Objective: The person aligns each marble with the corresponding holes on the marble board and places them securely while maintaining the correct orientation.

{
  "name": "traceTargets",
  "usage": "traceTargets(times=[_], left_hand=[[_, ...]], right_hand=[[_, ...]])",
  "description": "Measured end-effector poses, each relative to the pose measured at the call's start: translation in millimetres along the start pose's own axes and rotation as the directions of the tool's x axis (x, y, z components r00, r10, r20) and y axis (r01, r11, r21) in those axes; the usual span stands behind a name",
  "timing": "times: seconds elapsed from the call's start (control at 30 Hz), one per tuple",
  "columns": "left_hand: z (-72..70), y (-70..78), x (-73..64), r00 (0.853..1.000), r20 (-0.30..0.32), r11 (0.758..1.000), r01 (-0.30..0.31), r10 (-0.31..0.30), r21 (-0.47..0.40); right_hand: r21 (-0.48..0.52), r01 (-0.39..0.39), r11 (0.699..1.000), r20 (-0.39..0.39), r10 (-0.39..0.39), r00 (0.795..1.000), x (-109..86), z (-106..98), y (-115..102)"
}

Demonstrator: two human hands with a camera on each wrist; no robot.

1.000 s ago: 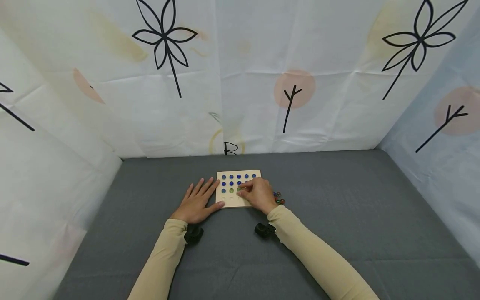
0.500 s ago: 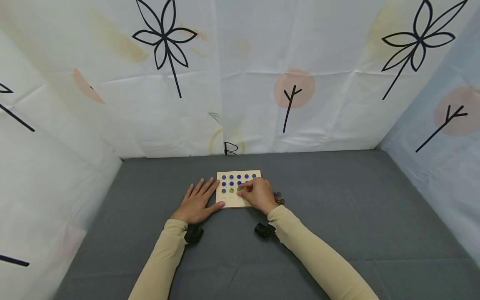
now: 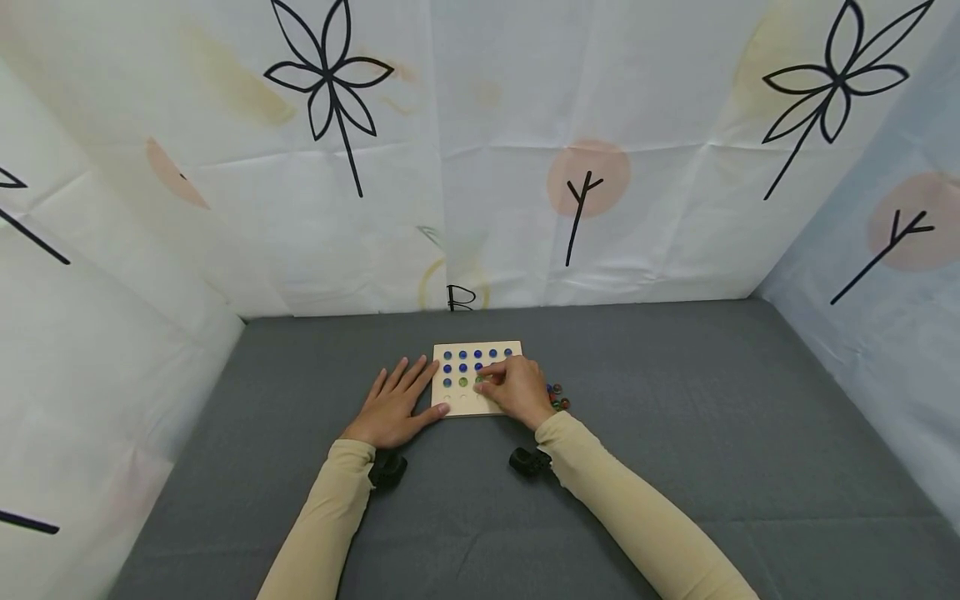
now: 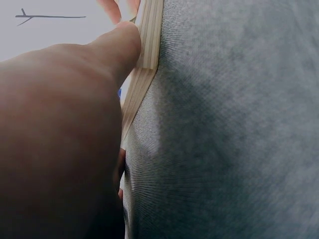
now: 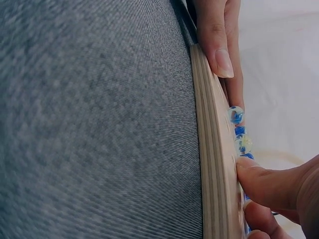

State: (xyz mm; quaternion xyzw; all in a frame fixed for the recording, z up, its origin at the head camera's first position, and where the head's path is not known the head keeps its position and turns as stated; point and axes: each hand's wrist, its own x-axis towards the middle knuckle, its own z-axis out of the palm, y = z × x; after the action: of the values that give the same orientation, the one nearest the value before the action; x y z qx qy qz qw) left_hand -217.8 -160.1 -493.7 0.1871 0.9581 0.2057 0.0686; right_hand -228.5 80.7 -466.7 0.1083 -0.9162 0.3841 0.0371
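A pale wooden board (image 3: 472, 408) with rows of round hollows lies on the grey cloth, its layered edge showing in both wrist views. Blue marbles (image 3: 462, 355) fill its two far rows; a bluish marble (image 3: 447, 382) and a green marble (image 3: 463, 382) sit in the third row. My left hand (image 3: 392, 411) lies spread along the board's left side, thumb on its near-left corner. Over the board's right half, my right hand (image 3: 522, 389) pinches a greenish marble (image 3: 479, 379) at the third row's middle hollow. The right hand covers part of the rows.
Several loose marbles (image 3: 557, 389), red, green and blue, lie on the grey cloth (image 3: 660, 417) just right of the board. A white patterned curtain (image 3: 510, 100) rises behind and at both sides. Black wrist cameras (image 3: 529, 461) hang beneath both wrists.
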Motion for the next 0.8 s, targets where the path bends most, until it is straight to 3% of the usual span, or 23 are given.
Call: traceTargets(times=[0.47, 0.8], left_hand=[[1.3, 0.1, 0.5, 1.0, -0.009, 1.0, 0.002, -0.002, 0.01], [1.7, 0.5, 0.5, 1.0, -0.012, 1.0, 0.002, -0.002, 0.019]], right_hand=[[0.052, 0.034, 0.998, -0.021, -0.033, 0.999, -3.1, -4.5, 2.1], [0.062, 0.06, 0.996, -0.039, -0.057, 0.998, -8.2, -19.1, 3.3]])
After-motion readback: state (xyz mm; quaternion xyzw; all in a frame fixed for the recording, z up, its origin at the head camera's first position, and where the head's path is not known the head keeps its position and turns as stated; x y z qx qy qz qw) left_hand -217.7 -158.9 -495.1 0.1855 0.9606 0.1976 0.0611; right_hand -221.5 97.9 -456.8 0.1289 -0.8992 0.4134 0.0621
